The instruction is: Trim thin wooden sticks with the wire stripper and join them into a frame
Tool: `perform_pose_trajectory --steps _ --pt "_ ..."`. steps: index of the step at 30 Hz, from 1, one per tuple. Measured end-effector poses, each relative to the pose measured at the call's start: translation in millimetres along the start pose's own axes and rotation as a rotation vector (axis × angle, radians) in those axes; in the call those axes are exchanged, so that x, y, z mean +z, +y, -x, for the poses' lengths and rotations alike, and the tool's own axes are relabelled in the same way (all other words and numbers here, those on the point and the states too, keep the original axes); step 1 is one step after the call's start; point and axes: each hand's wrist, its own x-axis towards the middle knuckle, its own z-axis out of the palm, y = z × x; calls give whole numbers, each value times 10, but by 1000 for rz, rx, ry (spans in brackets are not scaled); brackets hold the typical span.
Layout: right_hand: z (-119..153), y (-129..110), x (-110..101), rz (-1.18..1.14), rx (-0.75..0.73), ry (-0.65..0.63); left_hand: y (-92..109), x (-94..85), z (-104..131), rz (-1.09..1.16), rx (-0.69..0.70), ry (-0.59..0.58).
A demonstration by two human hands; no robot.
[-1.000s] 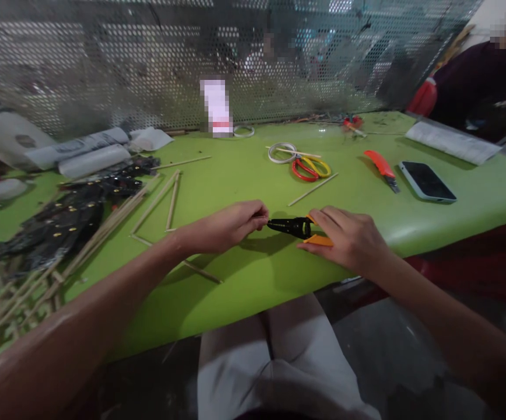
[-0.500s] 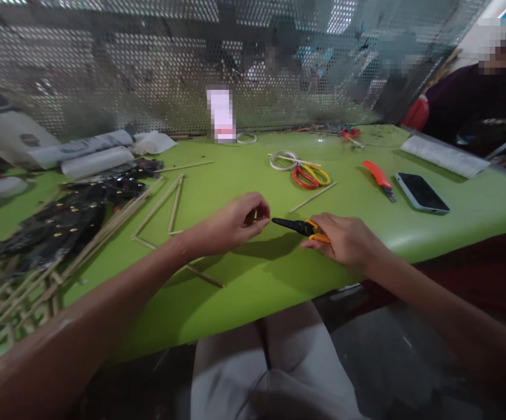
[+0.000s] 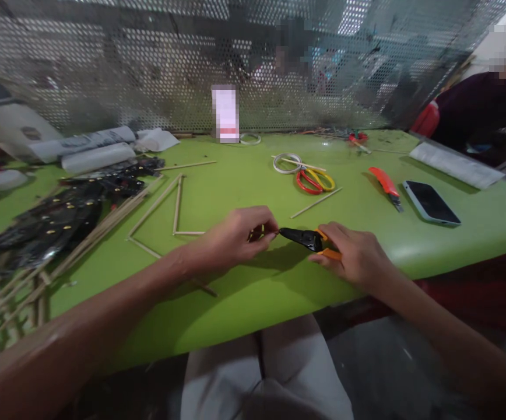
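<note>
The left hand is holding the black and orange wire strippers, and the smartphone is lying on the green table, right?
Not quite: the head view shows the right hand holding the black and orange wire strippers; the left hand is by their tip. The smartphone is indeed lying on the green table.

One pair of pliers [image 3: 303, 236], one utility knife [image 3: 383, 180], two rings [image 3: 275, 165] (plainly two).

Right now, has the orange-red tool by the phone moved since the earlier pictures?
No. The orange-red tool lies at the same slant and spot beside the phone; both shifted in view together, likely from the camera moving.
</note>
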Motion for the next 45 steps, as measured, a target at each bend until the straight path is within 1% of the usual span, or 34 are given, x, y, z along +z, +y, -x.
perform_pose_trajectory --steps 4,10,16,24,30,37,41,45 --pt "18 -21 -13 -33 13 24 29 -8 -10 25 13 16" --pt "33 -40 -26 -70 37 -3 53 -7 -4 43 -3 14" --pt "39 -27 -27 -88 26 4 53 -4 -10 42 17 8" --pt "37 -38 -57 -140 73 -56 25 -9 -8 56 23 2" --pt "38 -30 -46 -148 68 -46 36 -16 -11 49 20 3" --pt "36 -36 -34 -116 52 -29 49 -49 18 40 -39 13" --pt "21 -48 -38 -92 63 -73 -5 -33 23 32 -20 20" --pt "-15 -82 -62 -85 135 -155 -105 8 13 10 13 60"
